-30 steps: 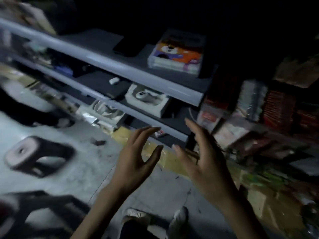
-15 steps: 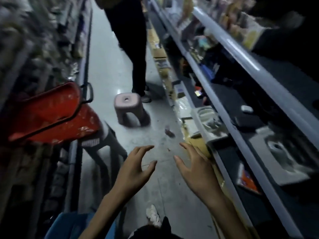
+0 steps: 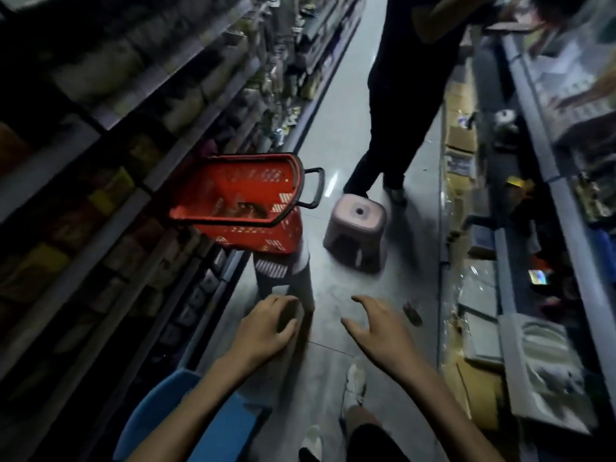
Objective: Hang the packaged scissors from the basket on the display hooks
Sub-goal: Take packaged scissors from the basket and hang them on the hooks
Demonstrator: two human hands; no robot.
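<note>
The view has swung further down the aisle since a moment ago: the red basket (image 3: 240, 176) now sits nearer the middle with its inside showing, and the pink stool (image 3: 358, 225) is closer to the hands. The grey floor (image 3: 336, 135) runs between dim left shelving (image 3: 133, 105) and right shelving (image 3: 533, 161), where another person (image 3: 400, 95) stands. The basket rests on a striped stool (image 3: 283, 271) by the left shelving's lower edge. A dark shape lies in its bottom, too blurred to make out. The left hand (image 3: 263, 331) and right hand (image 3: 383, 331) hover over the floor, fingers (image 3: 365, 301) loosely spread and holding nothing, as before.
</note>
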